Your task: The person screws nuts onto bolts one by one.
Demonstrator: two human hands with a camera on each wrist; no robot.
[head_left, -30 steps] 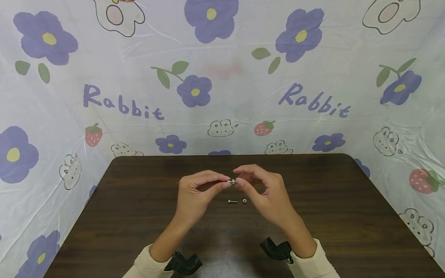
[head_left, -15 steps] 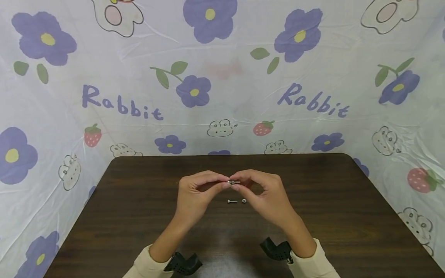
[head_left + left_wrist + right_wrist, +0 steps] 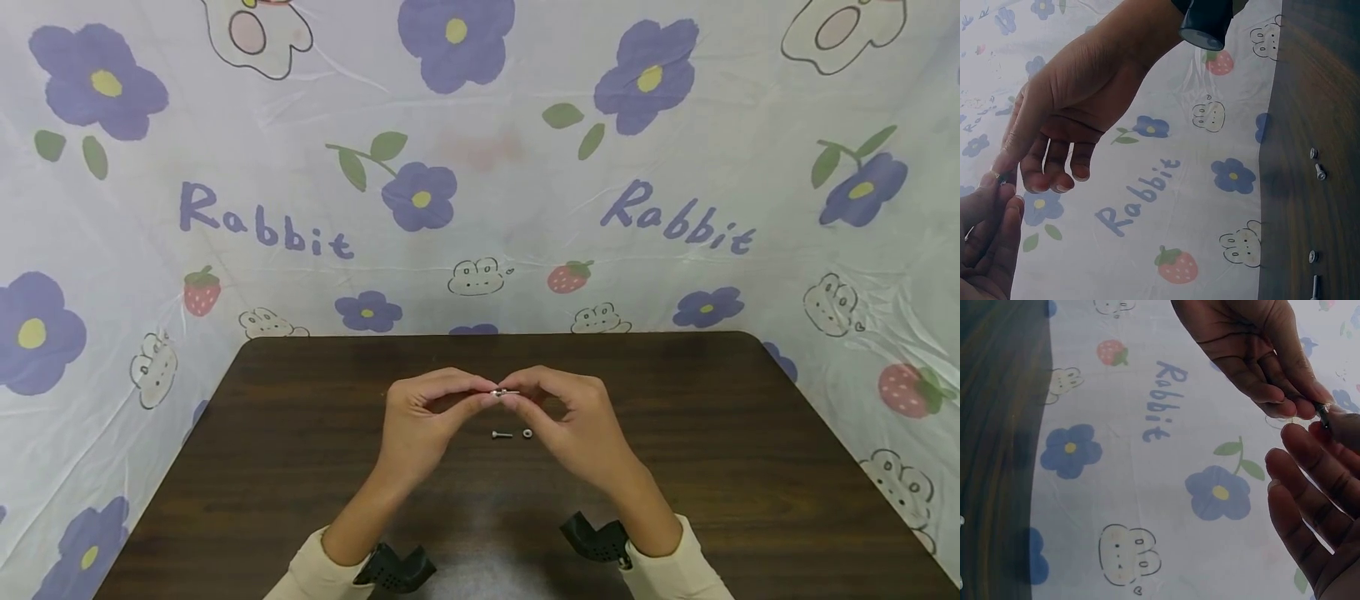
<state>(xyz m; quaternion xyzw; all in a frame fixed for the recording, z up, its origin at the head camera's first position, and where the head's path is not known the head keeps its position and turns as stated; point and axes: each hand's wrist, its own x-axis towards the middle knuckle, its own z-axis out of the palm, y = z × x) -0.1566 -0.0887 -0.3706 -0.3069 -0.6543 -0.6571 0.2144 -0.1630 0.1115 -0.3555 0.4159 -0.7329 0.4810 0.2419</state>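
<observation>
In the head view my left hand (image 3: 418,421) pinches a small silver bolt (image 3: 513,392) at its left end, thumb below and index finger above. My right hand (image 3: 572,421) meets it fingertip to fingertip and pinches the nut on the bolt, which its fingertips mostly cover. The bolt's thin shank points right. In the left wrist view the right hand (image 3: 1079,112) has its other fingers loosely bent. In the right wrist view the left hand (image 3: 1260,356) reaches in from the top, and a dark glint of the bolt (image 3: 1323,414) shows between the fingertips.
Below the hands, a loose bolt (image 3: 502,435) and a nut (image 3: 528,433) lie on the dark wooden table (image 3: 300,508). The left wrist view shows another nut (image 3: 1314,256) and bolt (image 3: 1315,287) there. A patterned cloth (image 3: 525,192) hangs behind the table.
The right index finger, raised a second ago, has come down, and the right fingertips have moved left onto the nut beside the left fingertips. The left hand stays in place.
</observation>
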